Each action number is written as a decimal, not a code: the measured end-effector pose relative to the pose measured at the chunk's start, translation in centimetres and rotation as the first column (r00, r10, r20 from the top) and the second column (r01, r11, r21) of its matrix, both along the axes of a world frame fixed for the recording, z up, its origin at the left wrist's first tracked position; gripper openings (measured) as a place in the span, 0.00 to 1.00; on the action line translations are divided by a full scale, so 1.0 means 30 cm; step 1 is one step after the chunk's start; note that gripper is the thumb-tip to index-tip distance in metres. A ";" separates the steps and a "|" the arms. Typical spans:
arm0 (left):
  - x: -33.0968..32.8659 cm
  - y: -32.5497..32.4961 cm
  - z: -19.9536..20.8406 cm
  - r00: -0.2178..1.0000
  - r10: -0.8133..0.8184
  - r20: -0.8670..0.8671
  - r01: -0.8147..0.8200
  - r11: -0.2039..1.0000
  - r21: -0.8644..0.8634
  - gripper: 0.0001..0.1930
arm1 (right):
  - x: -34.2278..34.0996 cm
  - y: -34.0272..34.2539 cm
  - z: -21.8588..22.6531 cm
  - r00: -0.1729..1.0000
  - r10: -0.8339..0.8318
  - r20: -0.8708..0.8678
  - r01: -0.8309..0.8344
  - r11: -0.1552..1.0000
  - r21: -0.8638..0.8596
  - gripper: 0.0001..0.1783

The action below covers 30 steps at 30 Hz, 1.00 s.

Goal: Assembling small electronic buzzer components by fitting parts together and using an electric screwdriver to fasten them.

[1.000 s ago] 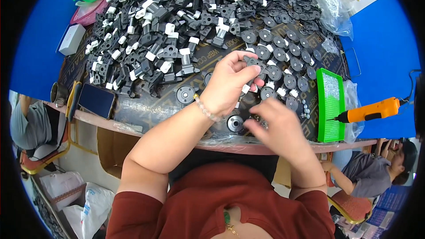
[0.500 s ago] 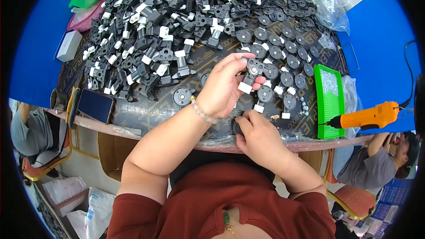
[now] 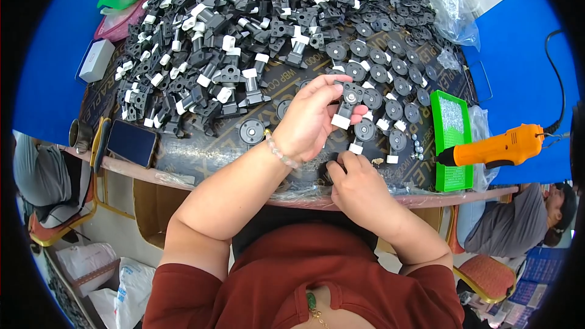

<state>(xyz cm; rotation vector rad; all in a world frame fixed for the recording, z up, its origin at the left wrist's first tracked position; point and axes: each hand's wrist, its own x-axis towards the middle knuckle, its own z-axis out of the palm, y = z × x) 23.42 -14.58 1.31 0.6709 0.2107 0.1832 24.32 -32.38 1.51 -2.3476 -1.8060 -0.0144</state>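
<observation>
My left hand (image 3: 312,113) is raised over the middle of the table, closed on a black plastic bracket (image 3: 351,95) with a round metal centre. A white block tips its lower end. My right hand (image 3: 358,184) rests by the near table edge, below the bracket, its fingers curled downward. Whatever its fingertips touch is hidden; only a dark patch shows beside them. To the right of the held bracket lie several black discs (image 3: 395,109), some with white tips. A loose disc (image 3: 251,131) sits left of my left wrist.
A large heap of black and white parts (image 3: 201,42) covers the far left. At right stand a green tray (image 3: 454,180) and an orange electric screwdriver (image 3: 499,147). Small metal balls (image 3: 417,149) lie near the tray. A phone (image 3: 131,144) lies at left. Another person (image 3: 518,222) sits at right.
My right hand has shifted slightly right, and the dark part by its thumb shows less. The left hand still holds the bracket. The screwdriver has tilted a little, and the person at right has moved.
</observation>
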 end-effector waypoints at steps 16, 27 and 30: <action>-0.004 0.002 0.011 0.999 -0.033 0.008 0.032 0.995 0.093 0.17 | 0.067 0.003 0.043 0.992 0.118 -0.043 -0.121 0.989 -0.080 0.18; -0.005 -0.012 0.009 0.999 -0.049 0.010 0.048 0.998 0.049 0.15 | 0.105 -0.077 0.019 0.974 0.070 -0.215 -0.063 0.997 0.039 0.16; 0.001 -0.013 -0.008 0.998 -0.067 0.012 0.066 0.996 0.067 0.16 | 0.142 -0.107 0.075 0.895 0.078 -0.440 -0.034 0.994 0.107 0.10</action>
